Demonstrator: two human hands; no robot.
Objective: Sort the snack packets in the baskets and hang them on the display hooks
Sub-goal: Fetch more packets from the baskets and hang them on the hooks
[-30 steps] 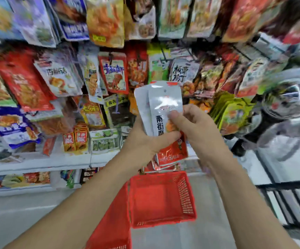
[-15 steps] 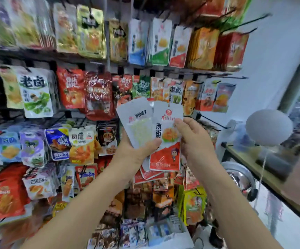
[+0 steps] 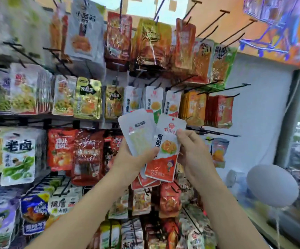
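My left hand [image 3: 130, 159] holds a fan of snack packets, the front one a white packet [image 3: 138, 133] with pale contents. My right hand [image 3: 193, 151] pinches a white-and-red packet [image 3: 165, 151] by its right edge, pulled slightly out of the fan. Both hands are raised in front of the display wall. Just above them hang matching white packets [image 3: 152, 101] on hooks. Bare black hooks [image 3: 217, 133] stick out to the right of my right hand. No basket is in view.
The wall is packed with hanging snack packets in rows, such as green-and-white ones [image 3: 18, 155] at left and orange ones [image 3: 193, 108] at right. Several bare hooks [image 3: 233, 31] jut out at top right. A grey round lamp [image 3: 273, 185] sits at lower right.
The view has tilted up from the red basket on the floor to the upper rows of the display. Both hands have risen with the packets and spread them a little apart.
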